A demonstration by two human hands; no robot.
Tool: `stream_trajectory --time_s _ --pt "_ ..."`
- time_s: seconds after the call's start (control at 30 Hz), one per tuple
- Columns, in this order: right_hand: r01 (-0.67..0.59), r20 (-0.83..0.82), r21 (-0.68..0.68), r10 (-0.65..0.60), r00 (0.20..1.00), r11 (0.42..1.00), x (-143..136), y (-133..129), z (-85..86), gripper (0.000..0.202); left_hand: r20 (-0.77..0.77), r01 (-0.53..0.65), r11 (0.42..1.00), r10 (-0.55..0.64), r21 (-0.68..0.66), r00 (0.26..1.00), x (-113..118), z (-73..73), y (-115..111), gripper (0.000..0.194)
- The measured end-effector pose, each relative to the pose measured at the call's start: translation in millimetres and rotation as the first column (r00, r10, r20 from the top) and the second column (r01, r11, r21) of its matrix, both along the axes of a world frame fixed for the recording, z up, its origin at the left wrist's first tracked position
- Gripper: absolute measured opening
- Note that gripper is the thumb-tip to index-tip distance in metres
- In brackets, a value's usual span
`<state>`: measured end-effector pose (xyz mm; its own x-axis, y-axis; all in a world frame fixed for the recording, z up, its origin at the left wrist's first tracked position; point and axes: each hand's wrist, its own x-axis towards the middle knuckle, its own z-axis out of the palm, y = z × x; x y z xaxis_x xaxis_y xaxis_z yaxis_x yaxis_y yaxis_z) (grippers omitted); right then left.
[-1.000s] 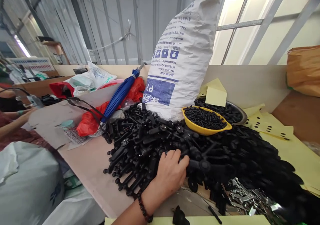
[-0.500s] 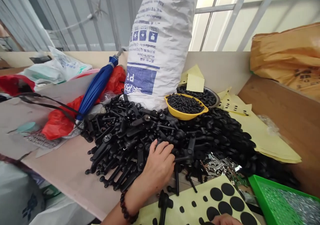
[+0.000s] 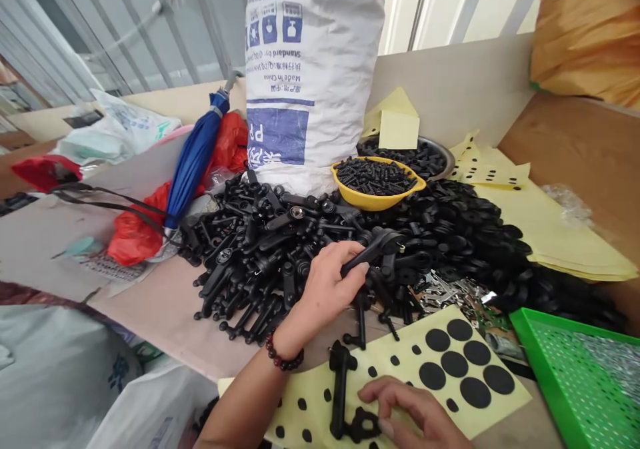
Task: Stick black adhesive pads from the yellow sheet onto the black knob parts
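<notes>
While clasping a black lever (image 3: 383, 242) by its nearer end in the left grip (image 3: 327, 279), perhaps to leave the broad end free, holds the right grip (image 3: 420, 409) loosely parted beside a lobed piece (image 3: 356, 428), without showing whether touching it; works with a black pile (image 3: 265, 252) beyond the left grip and a yellow sheet (image 3: 406, 354) beneath the right, likely placed for easy reach

Left forearm (image 3: 249, 396) slants up from bottom edge; left hand (image 3: 327, 284) out front, thumb and fingers pinched together in grip. Right hand (image 3: 416, 408) lower, fingers bent, thumb apart from forefinger.
</notes>
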<state>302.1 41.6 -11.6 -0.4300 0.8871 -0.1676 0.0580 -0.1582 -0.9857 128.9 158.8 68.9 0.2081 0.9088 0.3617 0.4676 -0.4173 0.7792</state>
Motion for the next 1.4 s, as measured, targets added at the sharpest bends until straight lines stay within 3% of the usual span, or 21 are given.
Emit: stream_trajectory --time_s 0.1,0.2,0.3,0.37,0.43,0.57,0.77,1.03,1.13,1.3,1.4 --pt "0.12 -0.086 -0.137 -0.133 0.987 0.983 -0.2 1.3 -12.2 0.031 0.27 0.119 0.965 -0.054 -0.233 0.961 -9.7 14.1 -14.5 0.009" --pt "0.158 -0.209 -0.252 -0.213 0.954 0.955 10.7 4.1 -16.2 0.035 0.523 0.316 0.833 -0.037 -0.455 0.851 -20.2 17.9 -41.6 0.033" --pt "0.231 -0.331 -0.382 -0.366 0.87 0.895 26.7 7.5 -9.6 0.031 0.633 0.48 0.643 0.01 -0.597 0.774 -19.8 3.7 -68.7 0.056" --pt "0.289 -0.344 -0.439 -0.456 0.821 0.851 37.7 9.5 -1.6 0.026 0.657 0.531 0.558 0.034 -0.638 0.753 -12.4 -10.6 -80.1 0.062" --pt "0.311 -0.326 -0.447 -0.477 0.816 0.839 46.5 10.5 7.1 0.023 0.659 0.555 0.501 0.041 -0.664 0.751 -1.6 -22.9 -84.8 0.065" --pt "0.314 -0.277 -0.379 -0.43 0.859 0.871 53.4 8.1 18.8 0.028 0.629 0.58 0.43 -0.035 -0.692 0.776 18.3 -35.7 -81.2 0.064" --pt "0.374 -0.195 -0.267 -0.43 0.882 0.888 58.0 0.6 18.3 0.027 0.609 0.638 0.394 -0.213 -0.661 0.764 32.8 -39.1 -72.0 0.055" --pt "0.336 -0.094 -0.169 -0.355 0.93 0.926 65.3 3.1 16.9 0.031 0.457 0.521 0.384 -0.25 -0.762 0.854 37.8 -34.3 -66.4 0.056" --pt "0.354 -0.092 -0.153 -0.37 0.924 0.923 65.9 3.1 15.3 0.031 0.431 0.513 0.389 -0.283 -0.765 0.857 36.9 -34.8 -65.7 0.053" --pt "0.283 -0.068 -0.145 -0.295 0.953 0.948 72.7 4.1 7.1 0.028 0.374 0.489 0.423 -0.329 -0.763 0.867 37.5 -33.4 -65.6 0.054" --pt "0.275 -0.055 -0.139 -0.285 0.957 0.951 75.7 5.2 3.0 0.027 0.359 0.486 0.41 -0.349 -0.772 0.866 37.9 -28.4 -65.7 0.052"
